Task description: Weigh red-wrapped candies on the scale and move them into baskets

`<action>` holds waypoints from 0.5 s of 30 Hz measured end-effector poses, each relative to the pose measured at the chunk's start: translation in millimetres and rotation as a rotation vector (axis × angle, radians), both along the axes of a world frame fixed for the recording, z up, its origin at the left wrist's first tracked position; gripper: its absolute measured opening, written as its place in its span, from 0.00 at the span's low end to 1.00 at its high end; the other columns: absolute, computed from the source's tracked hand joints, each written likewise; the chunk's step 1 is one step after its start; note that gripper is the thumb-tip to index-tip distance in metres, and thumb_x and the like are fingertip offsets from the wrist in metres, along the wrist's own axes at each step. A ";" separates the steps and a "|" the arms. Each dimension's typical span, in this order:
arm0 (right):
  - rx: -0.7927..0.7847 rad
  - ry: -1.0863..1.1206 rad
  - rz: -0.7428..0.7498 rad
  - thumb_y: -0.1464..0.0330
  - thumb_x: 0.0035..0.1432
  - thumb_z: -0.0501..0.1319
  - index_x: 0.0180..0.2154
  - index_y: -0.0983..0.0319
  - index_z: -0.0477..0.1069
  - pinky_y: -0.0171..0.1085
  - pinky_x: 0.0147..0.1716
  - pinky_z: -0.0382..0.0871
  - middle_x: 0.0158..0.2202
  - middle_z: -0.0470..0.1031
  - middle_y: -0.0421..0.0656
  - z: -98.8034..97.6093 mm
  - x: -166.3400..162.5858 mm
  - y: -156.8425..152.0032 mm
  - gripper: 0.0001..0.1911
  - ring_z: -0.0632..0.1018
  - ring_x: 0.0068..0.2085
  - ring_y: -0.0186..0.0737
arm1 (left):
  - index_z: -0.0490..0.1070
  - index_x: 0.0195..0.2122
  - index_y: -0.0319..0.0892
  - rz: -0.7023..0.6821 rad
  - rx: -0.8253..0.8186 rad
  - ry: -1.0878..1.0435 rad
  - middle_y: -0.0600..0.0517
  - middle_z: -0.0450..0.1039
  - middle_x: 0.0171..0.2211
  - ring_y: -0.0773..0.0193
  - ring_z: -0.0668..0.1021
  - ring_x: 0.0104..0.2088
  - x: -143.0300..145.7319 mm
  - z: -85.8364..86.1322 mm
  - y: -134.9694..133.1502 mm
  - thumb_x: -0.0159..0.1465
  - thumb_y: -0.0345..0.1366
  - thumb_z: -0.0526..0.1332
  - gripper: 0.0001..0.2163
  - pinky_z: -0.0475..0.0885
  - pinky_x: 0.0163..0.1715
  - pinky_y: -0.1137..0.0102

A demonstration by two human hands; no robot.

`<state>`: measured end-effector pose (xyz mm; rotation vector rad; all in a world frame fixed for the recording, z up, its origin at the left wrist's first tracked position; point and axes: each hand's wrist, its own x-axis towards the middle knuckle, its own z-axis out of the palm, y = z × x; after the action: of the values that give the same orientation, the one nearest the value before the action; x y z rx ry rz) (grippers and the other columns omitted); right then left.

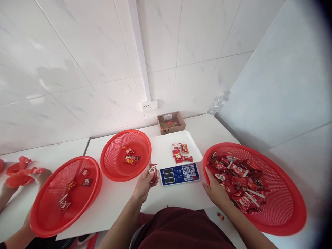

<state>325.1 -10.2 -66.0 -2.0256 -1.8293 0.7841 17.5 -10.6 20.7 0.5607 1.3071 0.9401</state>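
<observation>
My left hand [145, 183] pinches a small red-and-white candy packet [153, 168] just left of the scale's display. My right hand [218, 190] rests at the near-left rim of a large red basket [287, 207], its fingers stretched out and nothing held in them. Inside that basket lies a heap of red-wrapped candies [238, 169]. Between my hands stands a scale with a blue keypad [178, 174]. On its white pan [160, 148] lie several red candy packets [178, 154].
Two red baskets, one farther back [111, 173] and one nearer [38, 221], hold a few candies. A cardboard box [172, 129] stands behind the scale. At the left, another person's hands [43, 176] handle red plastic bags [19, 178]. A small candy [220, 216] lies below my right wrist.
</observation>
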 end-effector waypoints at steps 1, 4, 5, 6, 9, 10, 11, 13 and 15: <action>-0.005 -0.004 0.001 0.66 0.55 0.46 0.63 0.69 0.44 0.49 0.55 0.59 0.62 0.57 0.56 0.2 -0.2 -0.2 0.35 0.63 0.59 0.51 | 0.65 0.33 0.41 0.001 0.001 -0.002 0.54 0.71 0.26 0.70 0.73 0.28 1.5 -0.8 0.6 0.49 0.51 0.65 0.20 0.66 0.32 0.74; -0.019 -0.019 0.009 0.65 0.55 0.46 0.63 0.69 0.42 0.49 0.54 0.59 0.62 0.56 0.57 0.4 -1.7 -0.6 0.36 0.63 0.59 0.52 | 0.64 0.28 0.40 0.001 0.010 0.025 0.55 0.69 0.24 0.71 0.72 0.26 6.8 -4.3 7.1 0.48 0.51 0.65 0.20 0.65 0.31 0.74; -0.025 -0.024 0.009 0.65 0.55 0.46 0.63 0.70 0.41 0.49 0.54 0.59 0.62 0.56 0.57 0.8 -2.4 -0.6 0.36 0.63 0.59 0.52 | 0.64 0.28 0.40 -0.002 0.017 0.046 0.56 0.68 0.24 0.72 0.71 0.25 9.3 -5.8 11.6 0.49 0.51 0.65 0.19 0.65 0.30 0.74; -0.032 -0.030 0.007 0.65 0.56 0.46 0.63 0.70 0.41 0.48 0.54 0.59 0.62 0.55 0.57 1.4 -3.0 -0.5 0.36 0.63 0.59 0.52 | 0.63 0.27 0.40 -0.012 0.025 0.073 0.56 0.68 0.23 0.72 0.70 0.24 12.3 -7.3 17.5 0.49 0.52 0.64 0.19 0.65 0.30 0.74; -0.055 -0.057 -0.006 0.66 0.56 0.46 0.64 0.67 0.41 0.47 0.53 0.61 0.62 0.55 0.55 4.4 -4.8 -0.2 0.35 0.65 0.58 0.50 | 0.65 0.29 0.40 -0.086 0.036 0.141 0.54 0.69 0.24 0.71 0.71 0.24 24.7 -11.8 42.3 0.52 0.52 0.62 0.18 0.65 0.29 0.74; -0.064 -0.065 -0.011 0.66 0.56 0.46 0.64 0.66 0.41 0.46 0.53 0.61 0.62 0.56 0.54 5.3 -5.2 -0.2 0.35 0.66 0.57 0.50 | 0.66 0.30 0.40 -0.118 0.037 0.152 0.53 0.69 0.24 0.70 0.72 0.25 29.5 -13.3 51.7 0.53 0.51 0.61 0.18 0.66 0.29 0.73; -0.070 -0.072 -0.014 0.66 0.56 0.46 0.64 0.66 0.41 0.46 0.52 0.62 0.61 0.57 0.54 6.0 -5.5 -0.3 0.35 0.67 0.57 0.49 | 0.67 0.32 0.39 -0.150 0.035 0.162 0.52 0.70 0.25 0.69 0.72 0.25 34.2 -14.8 60.8 0.55 0.51 0.60 0.17 0.66 0.30 0.72; -0.065 -0.072 -0.019 0.66 0.56 0.46 0.64 0.66 0.41 0.46 0.51 0.63 0.61 0.58 0.54 6.5 -5.5 -0.5 0.35 0.68 0.56 0.49 | 0.67 0.41 0.39 -0.189 0.032 0.195 0.51 0.71 0.25 0.67 0.74 0.25 43.0 -17.7 76.0 0.57 0.49 0.59 0.18 0.67 0.30 0.70; -0.045 -0.059 -0.019 0.66 0.56 0.46 0.64 0.65 0.41 0.45 0.51 0.63 0.61 0.58 0.53 5.7 -4.8 -0.6 0.35 0.68 0.56 0.48 | 0.63 0.50 0.40 -0.199 0.046 0.272 0.51 0.72 0.25 0.63 0.75 0.27 50.0 -20.3 85.3 0.58 0.47 0.58 0.22 0.68 0.32 0.67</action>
<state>320.3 -10.8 -60.2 -2.1124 -1.8372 0.7740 67.5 74.7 0.3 0.8612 1.4425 0.7489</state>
